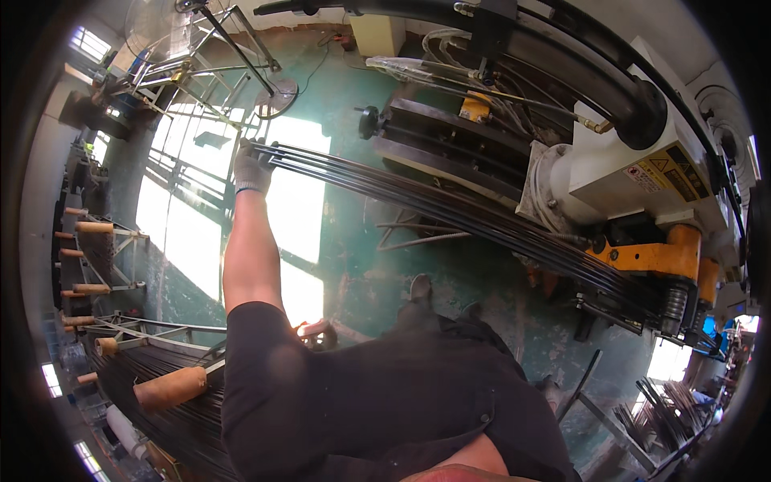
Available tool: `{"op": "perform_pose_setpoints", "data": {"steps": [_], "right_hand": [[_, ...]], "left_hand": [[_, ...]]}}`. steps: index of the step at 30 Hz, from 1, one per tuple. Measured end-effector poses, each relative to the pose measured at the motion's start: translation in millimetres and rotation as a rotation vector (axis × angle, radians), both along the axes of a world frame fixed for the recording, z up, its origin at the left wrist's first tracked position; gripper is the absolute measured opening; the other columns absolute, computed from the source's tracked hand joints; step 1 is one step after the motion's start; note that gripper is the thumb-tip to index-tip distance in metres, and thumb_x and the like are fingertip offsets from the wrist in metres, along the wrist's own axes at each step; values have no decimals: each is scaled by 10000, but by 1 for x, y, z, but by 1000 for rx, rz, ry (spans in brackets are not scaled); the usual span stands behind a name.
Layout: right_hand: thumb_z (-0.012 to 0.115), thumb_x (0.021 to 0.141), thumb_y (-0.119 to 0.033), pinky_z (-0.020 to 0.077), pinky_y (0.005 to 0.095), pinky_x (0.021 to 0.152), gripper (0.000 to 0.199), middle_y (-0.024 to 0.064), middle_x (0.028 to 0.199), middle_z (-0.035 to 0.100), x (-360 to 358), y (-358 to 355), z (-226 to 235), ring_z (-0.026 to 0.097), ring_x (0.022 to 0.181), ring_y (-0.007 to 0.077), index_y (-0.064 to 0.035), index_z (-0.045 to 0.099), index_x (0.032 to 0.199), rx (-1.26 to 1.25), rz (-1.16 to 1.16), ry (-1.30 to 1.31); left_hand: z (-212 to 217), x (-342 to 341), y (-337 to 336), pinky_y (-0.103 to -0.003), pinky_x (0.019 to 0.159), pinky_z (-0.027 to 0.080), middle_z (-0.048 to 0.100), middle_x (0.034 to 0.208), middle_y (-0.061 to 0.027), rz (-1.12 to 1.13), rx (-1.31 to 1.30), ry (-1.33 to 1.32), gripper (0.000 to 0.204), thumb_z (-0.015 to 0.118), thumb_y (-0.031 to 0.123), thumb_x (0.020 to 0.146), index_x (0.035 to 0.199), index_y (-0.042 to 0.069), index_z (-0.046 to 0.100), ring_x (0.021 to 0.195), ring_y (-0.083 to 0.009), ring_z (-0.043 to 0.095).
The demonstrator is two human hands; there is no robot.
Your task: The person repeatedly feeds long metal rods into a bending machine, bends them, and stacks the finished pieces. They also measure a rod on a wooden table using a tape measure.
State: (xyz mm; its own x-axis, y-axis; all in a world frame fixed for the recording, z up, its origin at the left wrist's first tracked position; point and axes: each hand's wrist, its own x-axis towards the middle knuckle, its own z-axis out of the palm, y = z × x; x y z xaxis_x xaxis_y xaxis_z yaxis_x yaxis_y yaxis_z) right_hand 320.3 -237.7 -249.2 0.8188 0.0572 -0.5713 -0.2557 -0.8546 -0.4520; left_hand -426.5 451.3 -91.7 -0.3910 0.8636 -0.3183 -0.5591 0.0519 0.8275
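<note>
My left arm stretches far forward, and a pale work glove covers my left hand (252,167). Its fingers are closed around the left ends of a bundle of long, thin dark metal rods (385,186). From my grip the rods run slantwise to the right, side by side. Their far ends reach the orange clamp-like part (654,259) of a large machine, where the exact contact is hidden. My right hand does not show.
The white machine housing (642,181) and its dark rail bed (450,145) stand ahead to the right. A metal stand with a round base (277,98) is at the far left. Racks with brown rollers (169,387) and dark rods line the near left. More rods (662,414) lie at lower right.
</note>
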Motion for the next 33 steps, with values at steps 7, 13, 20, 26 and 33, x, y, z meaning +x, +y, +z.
{"op": "perform_pose_setpoints", "data": {"steps": [7, 13, 20, 26, 33], "right_hand": [[673, 924, -332, 533, 374, 629, 361, 112, 856, 749, 9, 24, -5, 680, 686, 215, 18, 761, 940, 178, -46, 93], [694, 930, -282, 521, 370, 543, 307, 128, 812, 729, -28, 75, 16, 658, 607, 223, 19, 748, 957, 89, 47, 89], [676, 964, -272, 488, 359, 505, 276, 113, 762, 690, -44, 78, 26, 640, 586, 232, 0, 713, 978, 229, -61, 145], [659, 978, -260, 439, 348, 481, 255, 87, 730, 644, -60, 72, 40, 607, 573, 207, -7, 669, 954, 232, -154, 161], [653, 955, -274, 505, 381, 550, 276, 107, 751, 680, -22, 46, 6, 642, 602, 237, -1, 690, 967, 68, 560, -52]], "left_hand": [[1, 33, -44, -522, 947, 612, 658, 1269, -187, -318, 155, -45, 457, 473, 395, 1136, 1392, 17, 498, 1143, -352, 676], [17, 25, -31, -505, 947, 589, 622, 1285, -228, -74, 111, -118, 428, 475, 391, 1135, 1323, 6, 465, 1108, -368, 657], [13, 16, -16, -495, 914, 579, 606, 1328, -198, -72, 22, 73, 529, 481, 402, 1129, 1429, -33, 483, 1155, -351, 638], [17, 50, -43, -479, 945, 633, 638, 1277, -190, -241, 87, -116, 380, 451, 232, 1133, 1402, -27, 519, 1124, -323, 684], [15, 55, -71, -437, 946, 645, 635, 1308, -175, -427, 261, 608, 417, 470, 157, 1126, 1502, -22, 453, 1138, -308, 695]]}}
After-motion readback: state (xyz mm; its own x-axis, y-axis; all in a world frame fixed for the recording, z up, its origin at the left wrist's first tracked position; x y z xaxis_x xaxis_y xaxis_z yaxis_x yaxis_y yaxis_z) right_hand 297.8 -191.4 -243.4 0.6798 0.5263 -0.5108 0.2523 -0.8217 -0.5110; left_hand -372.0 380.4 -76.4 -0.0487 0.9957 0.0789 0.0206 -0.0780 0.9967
